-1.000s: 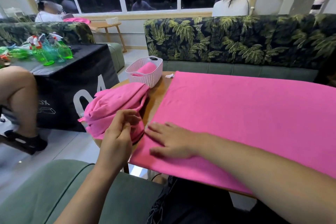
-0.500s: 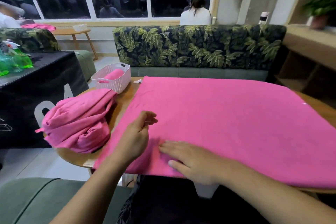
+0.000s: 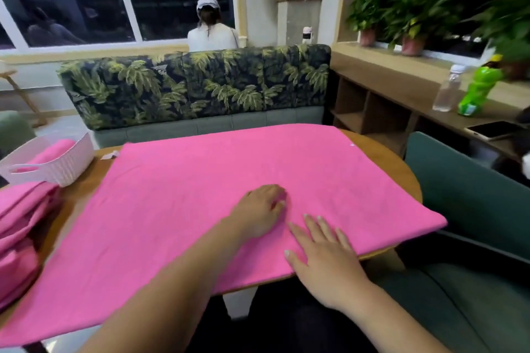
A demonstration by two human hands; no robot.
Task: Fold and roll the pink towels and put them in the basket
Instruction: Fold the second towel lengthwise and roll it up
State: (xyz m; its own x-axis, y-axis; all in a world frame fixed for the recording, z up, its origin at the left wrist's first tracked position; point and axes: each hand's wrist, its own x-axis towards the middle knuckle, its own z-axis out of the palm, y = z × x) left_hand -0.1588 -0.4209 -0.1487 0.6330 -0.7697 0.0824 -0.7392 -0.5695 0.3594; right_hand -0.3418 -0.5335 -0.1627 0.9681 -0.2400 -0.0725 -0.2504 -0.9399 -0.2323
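A towel (image 3: 200, 195) lies spread flat over most of the round surface (image 3: 398, 166), laid out ready for folding. The right hand (image 3: 324, 249) rests on it close to the near edge, fingers straight and spread, likely to smooth the cloth and pin it in place. The left hand (image 3: 259, 210) sits just beside it, fingers bent with tips on the cloth; whether it pinches any cannot be told. At far left the basket (image 3: 57, 169) holds one rolled towel (image 3: 54, 149). A pile (image 3: 20, 223) of unfolded ones lies just near of it, within reach.
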